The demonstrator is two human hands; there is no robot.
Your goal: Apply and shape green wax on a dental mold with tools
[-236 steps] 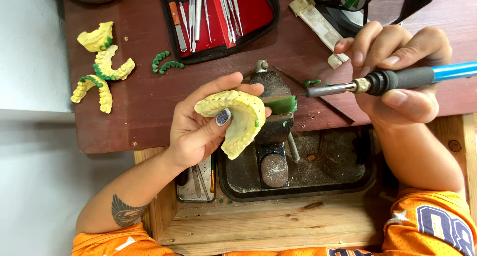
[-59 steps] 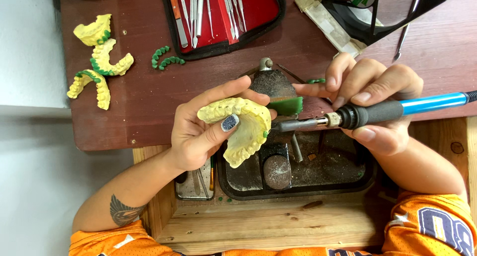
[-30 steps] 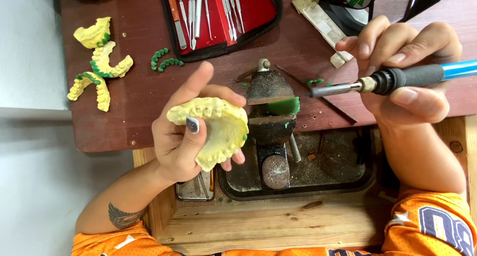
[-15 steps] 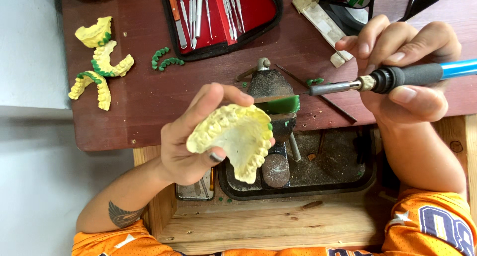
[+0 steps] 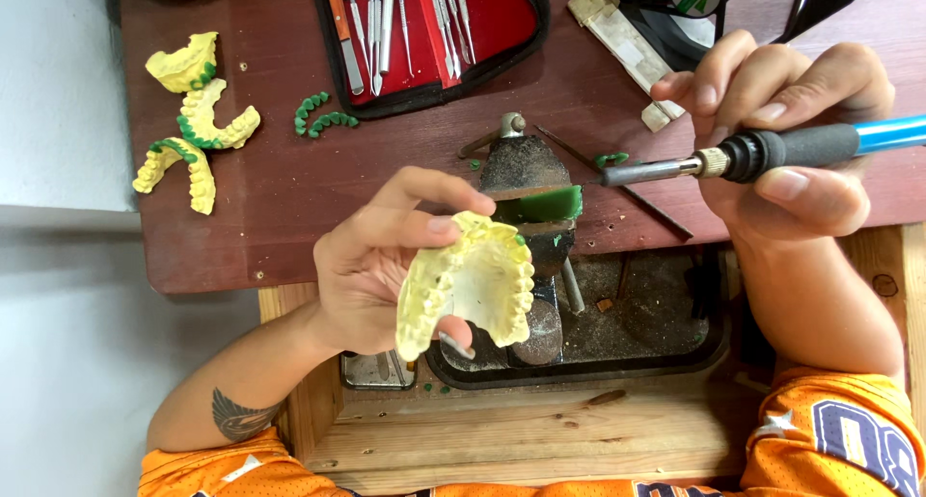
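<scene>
Yellow dental cast (image 5: 473, 290), clamped in our left hand (image 5: 371, 266) just below the small vise (image 5: 526, 193), wants steadying while our right hand (image 5: 786, 150), closed around the heated wax tool (image 5: 752, 155), hovers beside that vise.

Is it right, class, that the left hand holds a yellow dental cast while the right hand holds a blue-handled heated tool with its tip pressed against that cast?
Not quite. The head view shows the tool in the right hand held apart from the cast, its tip over the green wax. The left hand does hold the cast.
</scene>
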